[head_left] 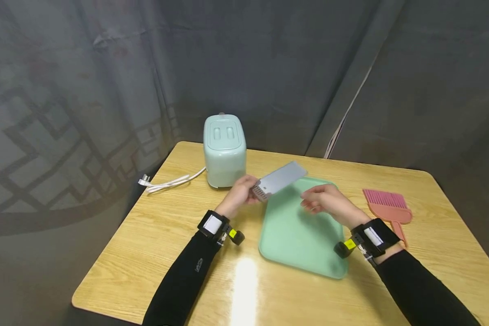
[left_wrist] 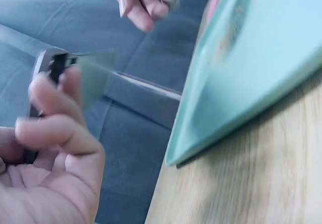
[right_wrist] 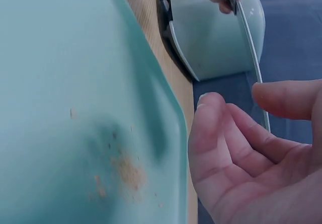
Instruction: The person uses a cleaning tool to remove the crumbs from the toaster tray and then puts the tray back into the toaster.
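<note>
My left hand (head_left: 241, 194) grips a flat metal crumb tray (head_left: 282, 178) by its dark, slotted end. The tray is tilted above the far left part of a mint-green serving tray (head_left: 297, 240). Curled fingers (left_wrist: 55, 128) wrap that dark end in the left wrist view. Over the right side of the serving tray hovers my right hand (head_left: 325, 201), fingers loosely bent and holding nothing. In the right wrist view its thumb (right_wrist: 289, 99) stands apart from the fingers. Brown crumbs (right_wrist: 130, 173) lie on the serving tray below it.
A mint-green toaster (head_left: 225, 154) stands at the back left of the wooden table (head_left: 146, 267), its white cord and plug (head_left: 163, 184) reaching the left edge. To the right lie a pink brush (head_left: 387, 198) and a coral dustpan (head_left: 393, 215). Grey curtain (head_left: 269, 68) hangs behind.
</note>
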Available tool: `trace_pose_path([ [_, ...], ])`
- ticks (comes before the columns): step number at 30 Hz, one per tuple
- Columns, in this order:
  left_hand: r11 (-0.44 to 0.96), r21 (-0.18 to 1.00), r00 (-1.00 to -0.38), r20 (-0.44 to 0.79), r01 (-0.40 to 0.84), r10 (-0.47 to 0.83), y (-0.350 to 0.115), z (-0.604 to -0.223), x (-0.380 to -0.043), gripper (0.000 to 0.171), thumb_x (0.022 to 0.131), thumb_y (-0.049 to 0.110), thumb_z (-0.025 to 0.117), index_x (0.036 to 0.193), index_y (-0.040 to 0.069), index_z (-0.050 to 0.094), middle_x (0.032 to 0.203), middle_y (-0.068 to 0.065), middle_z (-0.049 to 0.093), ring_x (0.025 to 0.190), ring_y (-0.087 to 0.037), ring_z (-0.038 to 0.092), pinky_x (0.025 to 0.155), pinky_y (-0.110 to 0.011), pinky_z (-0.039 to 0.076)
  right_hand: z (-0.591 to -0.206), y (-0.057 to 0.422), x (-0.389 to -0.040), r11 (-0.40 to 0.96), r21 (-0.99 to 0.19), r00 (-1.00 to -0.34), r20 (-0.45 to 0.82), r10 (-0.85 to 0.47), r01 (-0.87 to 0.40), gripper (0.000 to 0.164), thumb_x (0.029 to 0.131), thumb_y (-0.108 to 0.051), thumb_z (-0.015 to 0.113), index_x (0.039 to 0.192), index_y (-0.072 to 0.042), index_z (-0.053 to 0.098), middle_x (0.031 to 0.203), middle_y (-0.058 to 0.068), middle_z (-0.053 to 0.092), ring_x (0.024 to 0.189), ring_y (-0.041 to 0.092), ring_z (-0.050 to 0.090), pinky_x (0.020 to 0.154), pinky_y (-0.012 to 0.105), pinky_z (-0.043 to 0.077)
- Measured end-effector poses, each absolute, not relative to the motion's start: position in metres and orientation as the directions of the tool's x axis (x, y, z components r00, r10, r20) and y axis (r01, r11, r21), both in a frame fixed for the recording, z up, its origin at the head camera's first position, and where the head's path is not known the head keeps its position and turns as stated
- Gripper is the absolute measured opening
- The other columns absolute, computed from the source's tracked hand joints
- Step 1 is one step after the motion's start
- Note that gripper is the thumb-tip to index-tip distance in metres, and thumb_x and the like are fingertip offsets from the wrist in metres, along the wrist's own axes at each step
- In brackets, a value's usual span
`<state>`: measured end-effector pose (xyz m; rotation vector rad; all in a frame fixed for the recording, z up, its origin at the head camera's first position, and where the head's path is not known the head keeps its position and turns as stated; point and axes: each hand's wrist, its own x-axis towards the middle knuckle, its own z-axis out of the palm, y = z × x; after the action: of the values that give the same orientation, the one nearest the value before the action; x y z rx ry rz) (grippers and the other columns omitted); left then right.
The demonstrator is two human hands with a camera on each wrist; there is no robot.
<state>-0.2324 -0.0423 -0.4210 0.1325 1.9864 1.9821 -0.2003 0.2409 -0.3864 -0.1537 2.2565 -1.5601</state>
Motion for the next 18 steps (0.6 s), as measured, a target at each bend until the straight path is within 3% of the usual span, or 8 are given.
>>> trace_pose_path([
  [3, -0.046, 0.977, -0.917, -0.177, -0.207, 0.356, -0.04, -0.418, -0.23, 0.028, 0.111, 0.019, 0.04, 0.126, -0.001, 0.05, 0.11, -0.016, 0.067, 0.082, -0.015, 0.067, 0.097, -0.049, 0.058, -0.388, 0.238, -0.202, 0.329, -0.933, -0.903, -0.261, -0.341, 0.146, 0.043, 0.104, -0.017, 0.062, 0.127, 0.019, 0.056, 0.099, 0.01, 0.076, 0.084, 0.013, 0.071, 0.079, 0.029, 0.062],
  [6, -0.118, 0.964, -0.898, -0.171, -0.237, 0.406, -0.038, -0.415, -0.228, 0.023, 0.11, 0.017, 0.039, 0.122, -0.001, 0.048, 0.106, -0.013, 0.066, 0.08, -0.015, 0.07, 0.09, -0.041, 0.06, -0.388, 0.235, -0.203, 0.305, -0.942, -0.896, -0.252, -0.367, 0.14, 0.044, 0.104, -0.018, 0.062, 0.127, 0.019, 0.057, 0.099, 0.009, 0.076, 0.083, 0.012, 0.07, 0.078, 0.027, 0.061],
  [10, -0.159, 0.953, -0.879, -0.162, -0.257, 0.448, -0.036, -0.415, -0.225, 0.027, 0.11, 0.014, 0.039, 0.13, -0.003, 0.045, 0.107, -0.015, 0.068, 0.08, -0.016, 0.072, 0.08, -0.028, 0.06, -0.388, 0.23, -0.205, 0.296, -0.945, -0.881, -0.254, -0.398, 0.139, 0.045, 0.105, -0.02, 0.061, 0.129, 0.017, 0.057, 0.104, 0.012, 0.075, 0.088, 0.016, 0.071, 0.083, 0.03, 0.061],
  [18, -0.186, 0.937, -0.856, -0.172, -0.294, 0.488, -0.032, -0.418, -0.22, 0.031, 0.11, 0.01, 0.038, 0.136, -0.007, 0.039, 0.11, -0.018, 0.064, 0.085, -0.018, 0.073, 0.092, -0.035, 0.062, -0.387, 0.219, -0.207, 0.297, -0.948, -0.864, -0.243, -0.441, 0.115, 0.042, 0.105, -0.022, 0.062, 0.128, 0.013, 0.059, 0.109, 0.014, 0.072, 0.092, 0.018, 0.069, 0.089, 0.035, 0.061],
])
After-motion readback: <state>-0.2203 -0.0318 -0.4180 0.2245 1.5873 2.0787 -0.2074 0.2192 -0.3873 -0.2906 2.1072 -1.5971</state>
